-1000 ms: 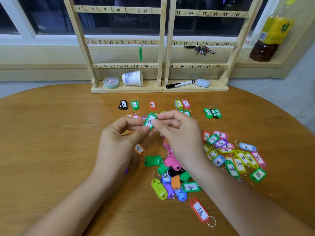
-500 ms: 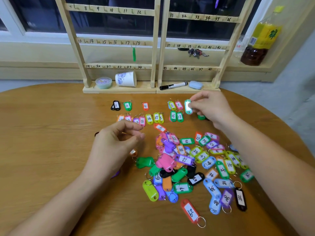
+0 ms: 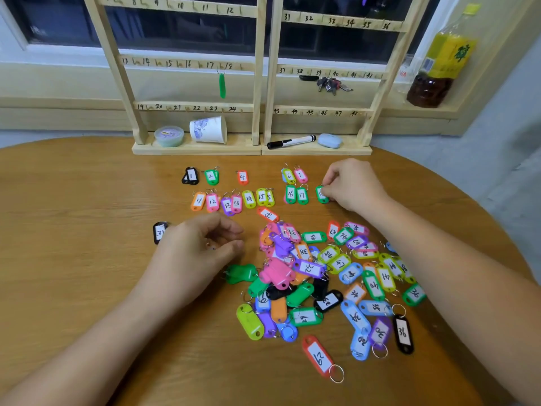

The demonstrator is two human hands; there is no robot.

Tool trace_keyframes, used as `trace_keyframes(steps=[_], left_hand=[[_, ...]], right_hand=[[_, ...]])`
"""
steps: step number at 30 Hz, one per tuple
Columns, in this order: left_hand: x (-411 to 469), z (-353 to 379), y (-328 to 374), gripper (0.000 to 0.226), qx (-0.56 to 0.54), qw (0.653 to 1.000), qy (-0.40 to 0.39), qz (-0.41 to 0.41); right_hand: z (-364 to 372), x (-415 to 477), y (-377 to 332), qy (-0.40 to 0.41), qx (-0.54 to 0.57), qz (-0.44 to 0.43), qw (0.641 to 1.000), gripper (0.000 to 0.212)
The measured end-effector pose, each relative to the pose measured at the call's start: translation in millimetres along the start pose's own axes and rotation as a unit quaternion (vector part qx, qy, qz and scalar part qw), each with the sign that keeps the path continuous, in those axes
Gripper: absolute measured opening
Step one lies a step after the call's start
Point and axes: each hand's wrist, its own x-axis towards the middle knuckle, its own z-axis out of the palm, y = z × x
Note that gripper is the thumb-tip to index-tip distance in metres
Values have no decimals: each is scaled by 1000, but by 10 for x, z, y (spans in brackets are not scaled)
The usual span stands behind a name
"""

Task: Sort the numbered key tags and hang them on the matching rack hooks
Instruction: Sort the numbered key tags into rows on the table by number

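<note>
My R hand (image 3: 354, 186) pinches a green tag (image 3: 321, 195) against the table (image 3: 73, 215), just right of the 17 tag (image 3: 302, 195). I reckon that slot keeps the 2nd sorted row in number order. Its number is mostly hidden by my fingers. L hand (image 3: 199, 253) rests loosely curled w/ nothing in it afaict, between the black 31 tag (image 3: 159, 232) and the unsorted pile (image 3: 322, 276), handy for the next pick. The rack (image 3: 263, 68) has one tag hung; hanging prob comes after sorting.

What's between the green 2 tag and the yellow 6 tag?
Only the red 4 tag, apart from both the green 2 tag and yellow 6 tag, in the head view.
</note>
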Motion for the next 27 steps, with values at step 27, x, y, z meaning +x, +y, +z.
trace_keyframes(steps=[27], left_hand=[[683, 897, 466, 17, 167, 964, -106, 178]], right_hand=[[-520, -846, 885, -187, 102, -107, 971, 24]])
